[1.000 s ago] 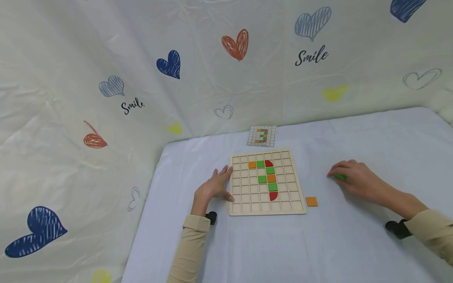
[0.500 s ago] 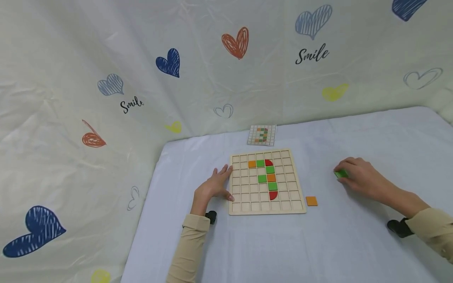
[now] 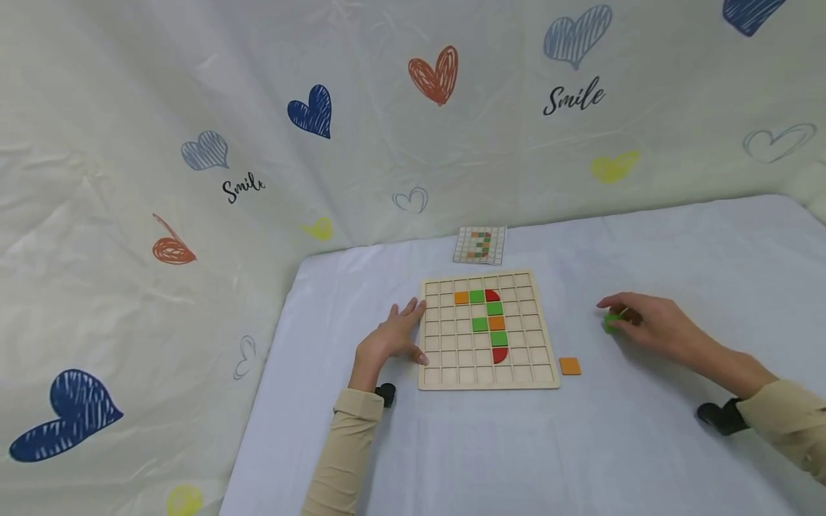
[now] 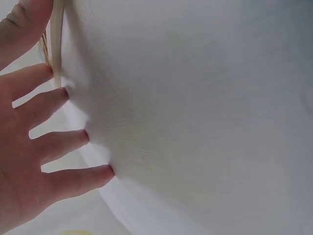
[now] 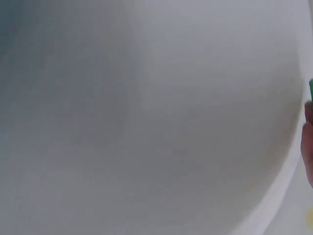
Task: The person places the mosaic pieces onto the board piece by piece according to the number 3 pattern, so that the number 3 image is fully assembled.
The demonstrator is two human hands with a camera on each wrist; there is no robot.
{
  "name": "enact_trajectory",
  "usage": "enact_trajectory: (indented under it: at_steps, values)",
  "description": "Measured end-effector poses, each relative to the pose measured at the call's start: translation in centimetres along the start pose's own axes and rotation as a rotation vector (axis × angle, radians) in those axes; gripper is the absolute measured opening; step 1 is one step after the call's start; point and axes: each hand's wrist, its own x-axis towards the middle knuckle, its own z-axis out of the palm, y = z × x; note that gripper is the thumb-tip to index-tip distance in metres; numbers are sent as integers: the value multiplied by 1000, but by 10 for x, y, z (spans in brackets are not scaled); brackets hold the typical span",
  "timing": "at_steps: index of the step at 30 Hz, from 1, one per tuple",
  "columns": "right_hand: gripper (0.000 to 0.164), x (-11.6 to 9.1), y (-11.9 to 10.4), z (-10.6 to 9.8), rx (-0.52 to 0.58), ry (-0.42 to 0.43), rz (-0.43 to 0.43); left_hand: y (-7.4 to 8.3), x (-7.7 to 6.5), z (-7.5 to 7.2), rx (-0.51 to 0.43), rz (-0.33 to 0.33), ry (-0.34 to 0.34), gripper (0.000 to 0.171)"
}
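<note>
A square wooden grid board (image 3: 445,358) lies on the white-covered table in the head view. Orange, green and red tiles sit in several of its cells. My left hand (image 3: 390,338) rests at the board's left side, fingers spread, with thumb and fingertips touching its edge. In the left wrist view, those fingers (image 4: 73,182) are extended, their tips on the cloth or near the board's edge. Off to the right of the board, my right hand (image 3: 658,326) pinches a green tile (image 3: 609,324) above the cloth. Only a sliver of the green tile (image 5: 311,89) shows in the right wrist view.
A loose orange tile (image 3: 570,366) lies just off the board's lower right corner. Behind the board is a printed grid card (image 3: 461,247) with a coloured pattern. A cloth backdrop with hearts (image 3: 434,75) hangs behind the table.
My right hand has kept hold of the green tile, turning it and shifting it slightly left; its index finger now reaches out past the tile. The left hand has stayed at the board.
</note>
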Motion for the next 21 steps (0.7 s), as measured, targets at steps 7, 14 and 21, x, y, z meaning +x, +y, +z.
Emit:
enact_trajectory:
  at_steps: [7,14,21]
  values:
    - [23,1,-18,2,113,-10,9,0,1,1,6,-2,0,117]
    - [25,5,-32,9,157,-43,-18,-1,0,1,-2,0,-2,118]
    - [24,8,-41,11,192,-70,-9,-1,1,1,4,2,-2,118]
